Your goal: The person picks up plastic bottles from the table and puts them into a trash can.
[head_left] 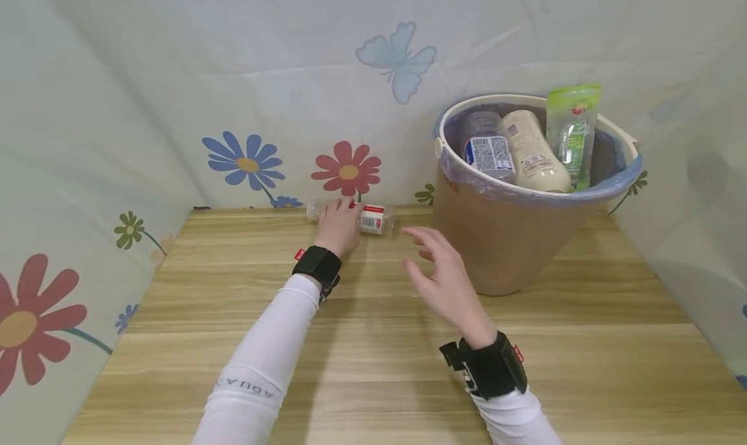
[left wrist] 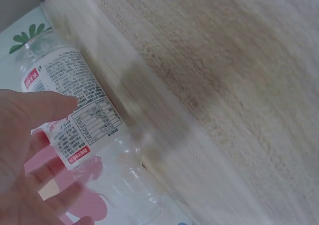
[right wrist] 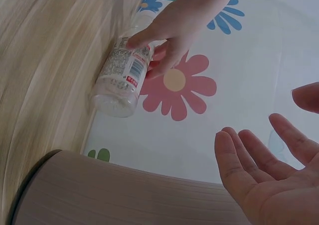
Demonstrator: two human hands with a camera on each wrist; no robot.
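Observation:
A clear plastic bottle [head_left: 371,218] with a white and red label lies on its side at the table's back edge. My left hand [head_left: 339,227] holds it from above, thumb on the near side of the label and fingers over the far side, as the right wrist view shows too. In the left wrist view the bottle [left wrist: 82,100] looks see-through at both ends. My right hand [head_left: 440,273] hangs above the table, right of the bottle and apart from it. Its fingers are loosely bent, with nothing between them and the thumb.
A brown bin [head_left: 502,237] with a bluish liner stands at the back right, close to my right hand. In it are a clear labelled container [head_left: 489,150], a cream bottle [head_left: 533,153] and a green clear packet [head_left: 574,133]. A flowered sheet [head_left: 280,95] hangs behind the table.

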